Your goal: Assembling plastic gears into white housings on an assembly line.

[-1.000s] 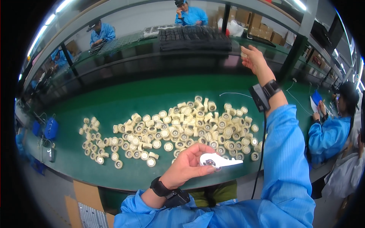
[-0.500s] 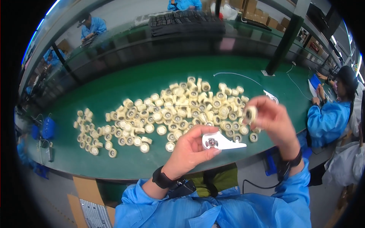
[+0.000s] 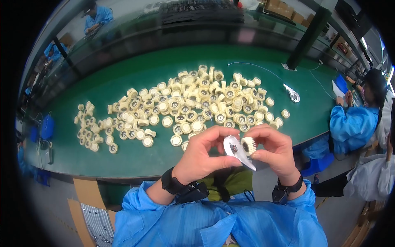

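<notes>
Between the thumb and fingers of my left hand is a white teardrop-shaped plastic housing, tilted, with a round metal fitting in its wide end. My right hand pinches a cream toothed gear wheel with a dark centre. The gear wheel is right beside the housing's round end, its dark centre facing the fitting; whether they touch I cannot tell. Just beyond both hands spreads a big heap of similar cream gear wheels on the green table.
The green table has its near edge just in front of me. Another white teardrop housing lies to the right, near a thin pale cord. A dark post rises at the back right. A co-worker in blue sits at the right.
My right hand has come left and down with the gear wheel, up to the housing. My left hand has turned the housing so its fitting faces the gear wheel. The view has shifted slightly.
</notes>
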`<state>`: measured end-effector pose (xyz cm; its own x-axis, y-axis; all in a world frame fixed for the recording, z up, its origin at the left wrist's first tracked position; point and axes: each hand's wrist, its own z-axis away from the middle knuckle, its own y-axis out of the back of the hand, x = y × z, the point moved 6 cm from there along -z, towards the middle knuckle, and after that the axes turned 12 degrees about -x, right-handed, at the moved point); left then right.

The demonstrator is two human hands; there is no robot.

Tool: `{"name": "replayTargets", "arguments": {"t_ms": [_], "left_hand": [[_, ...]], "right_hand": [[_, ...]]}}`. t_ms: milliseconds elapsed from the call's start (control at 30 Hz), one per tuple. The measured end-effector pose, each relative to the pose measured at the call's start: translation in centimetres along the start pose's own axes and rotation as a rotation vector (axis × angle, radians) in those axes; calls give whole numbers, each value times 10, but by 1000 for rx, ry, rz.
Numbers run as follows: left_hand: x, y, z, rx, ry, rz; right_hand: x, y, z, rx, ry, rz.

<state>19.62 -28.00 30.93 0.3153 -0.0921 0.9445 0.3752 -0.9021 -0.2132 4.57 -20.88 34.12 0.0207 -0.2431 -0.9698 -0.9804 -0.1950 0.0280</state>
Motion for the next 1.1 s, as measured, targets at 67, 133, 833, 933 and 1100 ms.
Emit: {"name": "replayTargets", "arguments": {"t_ms": [67,133,833,933,1100], "left_hand": [[6,-2,1,33,-104,-206],[5,-2,3,45,-111,-222],[-12,-12,12,-85,98,116],[-4,-2,11,-15,9,125],[44,0,8,-67,-202,-250]], "right_hand": [[0,-4,-2,-28,41,81],[1,-5,-3,-32,67,142],[-20,-29,-3,-243,140,678],[-39,-37,-9,-182,239,829],[-15,-28,-6,-247,-143,285]]}}
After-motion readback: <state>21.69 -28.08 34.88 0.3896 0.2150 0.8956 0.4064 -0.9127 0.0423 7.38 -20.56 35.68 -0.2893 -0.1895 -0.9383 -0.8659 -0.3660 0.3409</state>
